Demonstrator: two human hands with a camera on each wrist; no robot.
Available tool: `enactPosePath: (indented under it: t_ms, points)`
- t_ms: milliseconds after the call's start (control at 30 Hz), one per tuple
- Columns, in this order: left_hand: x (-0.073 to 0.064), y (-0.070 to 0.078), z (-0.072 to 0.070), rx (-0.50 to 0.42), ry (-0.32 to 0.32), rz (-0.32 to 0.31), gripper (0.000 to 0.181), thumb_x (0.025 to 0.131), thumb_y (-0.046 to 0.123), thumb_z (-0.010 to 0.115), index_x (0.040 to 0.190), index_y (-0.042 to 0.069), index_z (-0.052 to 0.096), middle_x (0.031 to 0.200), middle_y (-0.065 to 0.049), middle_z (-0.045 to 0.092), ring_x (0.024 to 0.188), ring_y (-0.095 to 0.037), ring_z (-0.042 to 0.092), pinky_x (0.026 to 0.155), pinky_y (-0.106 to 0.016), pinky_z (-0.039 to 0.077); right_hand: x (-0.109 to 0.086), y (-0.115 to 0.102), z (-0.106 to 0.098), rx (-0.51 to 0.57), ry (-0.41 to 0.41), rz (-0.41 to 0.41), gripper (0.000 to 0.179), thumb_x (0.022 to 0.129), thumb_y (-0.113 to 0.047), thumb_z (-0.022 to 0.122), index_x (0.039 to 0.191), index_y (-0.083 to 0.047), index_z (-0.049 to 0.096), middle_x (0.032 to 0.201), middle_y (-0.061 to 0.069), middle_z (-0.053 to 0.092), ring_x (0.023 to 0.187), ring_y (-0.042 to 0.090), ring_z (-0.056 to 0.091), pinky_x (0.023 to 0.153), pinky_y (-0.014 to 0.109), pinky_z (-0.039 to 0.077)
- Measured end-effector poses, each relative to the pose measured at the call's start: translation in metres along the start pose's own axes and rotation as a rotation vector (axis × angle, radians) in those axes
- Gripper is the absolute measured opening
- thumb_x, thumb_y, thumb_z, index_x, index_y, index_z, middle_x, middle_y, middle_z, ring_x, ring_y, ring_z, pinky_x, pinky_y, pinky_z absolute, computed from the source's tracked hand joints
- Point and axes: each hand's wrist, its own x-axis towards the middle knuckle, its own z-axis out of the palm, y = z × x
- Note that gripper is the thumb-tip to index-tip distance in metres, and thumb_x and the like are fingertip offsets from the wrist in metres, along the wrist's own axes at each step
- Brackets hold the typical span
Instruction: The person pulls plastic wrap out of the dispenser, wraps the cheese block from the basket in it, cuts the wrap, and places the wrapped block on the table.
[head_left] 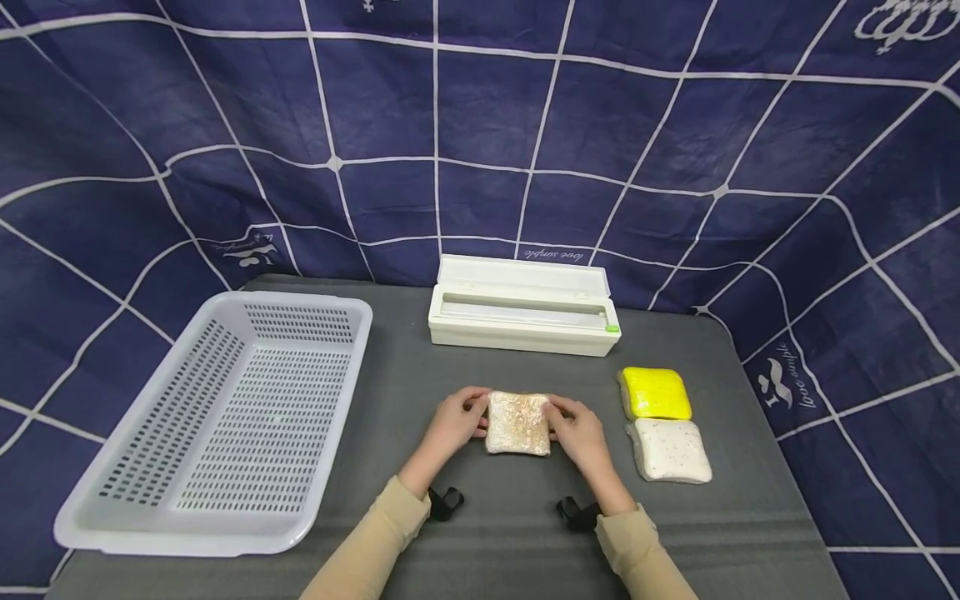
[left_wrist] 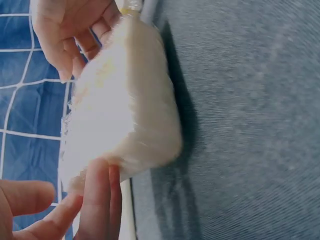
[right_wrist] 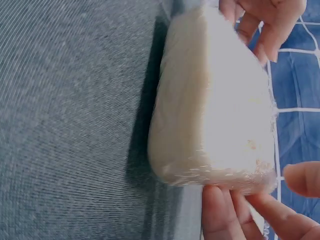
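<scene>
A square, bread-like block [head_left: 518, 423] wrapped in clear film, brown-flecked on top and pale at its sides, is between my two hands over the grey table. My left hand [head_left: 455, 421] touches its left side; in the left wrist view, straight fingers [left_wrist: 97, 200] lie against the film while the thumb stays off it. At the opposite side is my right hand [head_left: 581, 435]. Its fingers [right_wrist: 217, 212] meet the wrapped end in the right wrist view, with the thumb apart from it. Whether the block's underside rests on the cloth is hard to tell.
A white cling film dispenser [head_left: 525, 340] with its lid raised stands behind the block. On the right lie a yellow wrapped block [head_left: 656, 393] and a speckled white wrapped block [head_left: 671, 451], side by side. A pale perforated plastic basket [head_left: 341, 400] occupies the left.
</scene>
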Motion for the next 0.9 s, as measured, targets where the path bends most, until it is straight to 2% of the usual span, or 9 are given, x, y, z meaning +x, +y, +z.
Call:
enactPosePath:
  t_ms: [133,300,467,567,633,767,833,900]
  points:
    - [-0.002,0.007,-0.002,-0.021,0.034,0.027,0.027,0.103,0.026,0.053,0.121,0.008,0.064,0.111,-0.018,0.066,0.082,-0.023,0.071,0.069,-0.03,0.06,-0.002,-0.004,-0.001,0.048,0.07,-0.032,0.034,0.1,-0.024,0.059,0.124,0.0,0.065,0.112,0.023,0.066,0.084,0.027,0.072,0.072,0.032,0.061]
    - [-0.006,0.01,-0.003,-0.006,0.051,0.064,0.025,0.101,0.032,0.056,0.108,0.008,0.063,0.109,-0.017,0.066,0.083,-0.025,0.072,0.071,-0.031,0.06,-0.006,-0.006,-0.003,0.094,0.151,-0.025,0.028,0.096,-0.026,0.065,0.109,0.0,0.066,0.104,0.02,0.067,0.085,0.028,0.074,0.071,0.032,0.061]
    - [-0.009,0.007,-0.001,0.053,0.072,0.111,0.022,0.094,0.029,0.068,0.094,0.009,0.059,0.099,-0.011,0.07,0.079,-0.021,0.073,0.064,-0.029,0.056,-0.01,-0.005,-0.005,0.091,0.172,0.01,0.025,0.09,-0.028,0.073,0.098,-0.006,0.064,0.091,0.013,0.072,0.075,0.009,0.071,0.065,0.023,0.053]
    - [-0.01,0.004,0.0,0.052,0.085,0.137,0.024,0.087,0.02,0.076,0.093,0.008,0.056,0.097,-0.011,0.07,0.086,-0.022,0.073,0.065,-0.027,0.056,-0.012,-0.002,-0.005,0.147,0.142,0.005,0.026,0.086,-0.021,0.078,0.099,-0.005,0.061,0.095,0.013,0.071,0.077,0.002,0.068,0.066,0.019,0.051]
    - [-0.01,0.002,0.002,0.024,0.086,0.144,0.028,0.084,0.013,0.079,0.094,0.006,0.055,0.1,-0.014,0.067,0.092,-0.026,0.072,0.07,-0.027,0.058,-0.014,0.0,-0.004,0.193,0.118,-0.01,0.029,0.084,-0.013,0.079,0.102,-0.002,0.059,0.103,0.015,0.068,0.086,0.006,0.069,0.07,0.017,0.054]
    - [-0.012,-0.004,0.004,-0.019,0.071,0.138,0.038,0.078,0.001,0.081,0.1,0.003,0.051,0.107,-0.019,0.059,0.1,-0.032,0.069,0.08,-0.028,0.059,-0.016,0.005,-0.001,0.253,0.056,-0.04,0.04,0.081,0.003,0.077,0.114,0.003,0.055,0.119,0.019,0.055,0.11,0.026,0.067,0.084,0.02,0.056]
    - [-0.014,-0.009,0.006,-0.019,0.056,0.127,0.044,0.076,-0.003,0.082,0.105,0.002,0.05,0.109,-0.018,0.056,0.101,-0.032,0.066,0.083,-0.029,0.058,-0.018,0.008,0.001,0.259,0.02,-0.051,0.047,0.08,0.007,0.076,0.121,0.005,0.052,0.123,0.02,0.048,0.118,0.034,0.062,0.091,0.024,0.054]
    - [-0.016,-0.013,0.008,0.006,0.044,0.125,0.05,0.073,-0.006,0.083,0.111,0.001,0.051,0.108,-0.017,0.052,0.1,-0.03,0.064,0.086,-0.029,0.057,-0.019,0.012,0.003,0.241,-0.01,-0.048,0.054,0.08,0.01,0.075,0.127,0.004,0.049,0.126,0.019,0.042,0.122,0.036,0.058,0.096,0.027,0.052]
